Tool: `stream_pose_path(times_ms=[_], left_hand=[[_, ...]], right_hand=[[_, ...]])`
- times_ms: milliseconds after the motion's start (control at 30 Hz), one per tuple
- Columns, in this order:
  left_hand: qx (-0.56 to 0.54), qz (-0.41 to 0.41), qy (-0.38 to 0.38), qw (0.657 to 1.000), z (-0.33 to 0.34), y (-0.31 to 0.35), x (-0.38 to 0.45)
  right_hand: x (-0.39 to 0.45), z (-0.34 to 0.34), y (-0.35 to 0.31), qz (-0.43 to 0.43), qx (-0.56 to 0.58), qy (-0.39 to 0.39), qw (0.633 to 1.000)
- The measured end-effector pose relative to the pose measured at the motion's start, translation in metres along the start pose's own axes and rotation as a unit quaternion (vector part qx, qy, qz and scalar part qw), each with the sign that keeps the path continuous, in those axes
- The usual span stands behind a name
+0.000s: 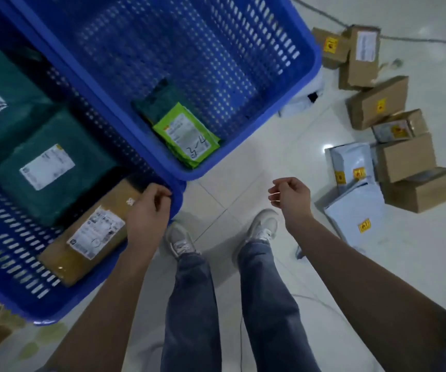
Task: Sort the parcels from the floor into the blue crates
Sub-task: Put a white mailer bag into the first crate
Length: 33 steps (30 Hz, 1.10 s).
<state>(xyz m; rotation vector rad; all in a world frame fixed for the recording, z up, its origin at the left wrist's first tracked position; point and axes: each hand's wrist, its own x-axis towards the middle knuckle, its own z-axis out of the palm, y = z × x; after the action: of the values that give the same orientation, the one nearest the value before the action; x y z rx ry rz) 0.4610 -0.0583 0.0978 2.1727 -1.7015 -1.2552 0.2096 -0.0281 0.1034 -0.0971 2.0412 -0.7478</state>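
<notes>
Two blue crates stand on the white tiled floor. The near left crate (63, 310) holds dark green parcels (50, 167) and a brown labelled box (82, 245). The far crate (179, 171) holds a light green bag (187, 135) marked "3-4" lying on a darker green one. My left hand (149, 210) hovers over the left crate's near corner beside the brown box, fingers loosely curled and holding nothing. My right hand (291, 197) hangs over the bare floor, loosely curled and holding nothing. Unsorted parcels lie on the floor at the right.
Several cardboard boxes (377, 103) with yellow stickers and pale grey mailer bags (356, 210) are scattered at the right. My feet (262, 226) stand between the crates and that pile. A thin cable (418, 40) runs along the far floor.
</notes>
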Motion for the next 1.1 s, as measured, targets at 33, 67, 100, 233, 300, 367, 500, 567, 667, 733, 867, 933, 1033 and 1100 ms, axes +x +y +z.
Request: stream_pose_path(times_ms=[33,67,100,233,300,367,500,567,667,733,867,933,1033,1100], left_hand=[[-0.007,0.01,-0.004,1.0,0.008,0.014,0.003],[-0.011,0.016,-0.011,1.0,0.017,0.029,0.006],[-0.01,0.02,-0.021,1.0,0.025,0.043,0.01],[0.012,0.066,-0.057,0.996,0.054,0.096,0.018],[0.014,0.069,-0.069,0.995,0.066,0.12,0.019],[0.024,0.068,-0.081,0.994,0.077,0.144,0.02],[0.061,0.061,-0.106,0.991,0.099,0.184,0.022],[0.064,0.056,-0.125,0.989,0.11,0.202,0.024],[0.053,0.053,-0.138,0.988,0.13,0.228,0.031],[0.049,0.041,-0.161,0.985,0.143,0.245,0.04],[0.078,0.033,-0.191,0.978,0.169,0.27,0.065],[0.095,0.015,-0.216,0.972,0.183,0.279,0.08],[0.087,-0.047,-0.261,0.96,0.205,0.288,0.11],[0.052,-0.098,-0.285,0.952,0.22,0.298,0.132]], right_hand=[[0.008,-0.015,0.004,0.019,-0.004,-0.002,1.0],[0.016,-0.029,0.007,0.034,-0.014,-0.008,0.999],[0.023,-0.042,0.009,0.045,-0.028,-0.018,0.998],[0.044,-0.089,0.009,0.068,-0.078,-0.055,0.993],[0.05,-0.113,0.005,0.086,-0.082,-0.068,0.991],[0.058,-0.135,0.001,0.108,-0.08,-0.081,0.988],[0.077,-0.176,-0.004,0.141,-0.08,-0.092,0.982],[0.087,-0.194,-0.006,0.149,-0.085,-0.093,0.981],[0.105,-0.216,-0.009,0.155,-0.096,-0.09,0.979],[0.119,-0.225,-0.009,0.164,-0.099,-0.088,0.978],[0.145,-0.227,-0.01,0.194,-0.105,-0.09,0.971],[0.158,-0.223,-0.016,0.207,-0.109,-0.097,0.967],[0.181,-0.214,-0.035,0.217,-0.111,-0.108,0.964],[0.199,-0.208,-0.053,0.216,-0.102,-0.105,0.965]])
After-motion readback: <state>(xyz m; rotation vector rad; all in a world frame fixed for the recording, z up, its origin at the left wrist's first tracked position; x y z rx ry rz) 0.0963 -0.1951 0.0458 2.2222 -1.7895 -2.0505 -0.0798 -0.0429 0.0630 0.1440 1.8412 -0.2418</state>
